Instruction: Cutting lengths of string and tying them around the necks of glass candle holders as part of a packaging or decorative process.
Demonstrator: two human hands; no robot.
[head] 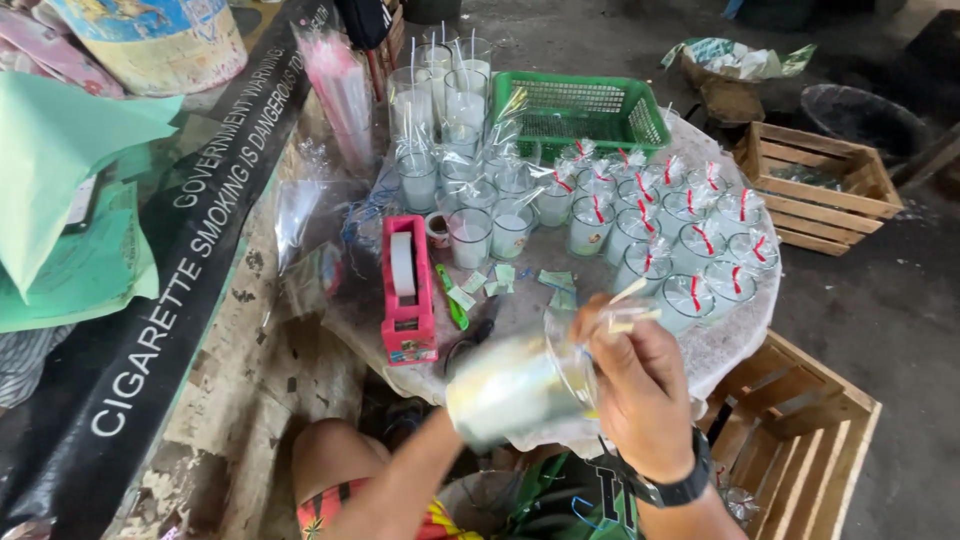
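The fingers (612, 322) of the right hand (640, 395) are pressed together, pinching the clear wrap at the mouth of a glass candle jar (515, 385), which lies tilted on its side and blurred. The left hand (470, 405) is mostly hidden behind the jar, so I cannot tell how its fingers are set, though it seems to cradle the jar's base. The jar hangs over the near edge of the counter (725, 350), just right of a pink tape dispenser (407, 290). Beyond the dispenser stand rows of wrapped candle jars (680, 240) tied with red ribbon, and behind those a green plastic basket (580, 110). Wooden crates (815, 185) sit further right.
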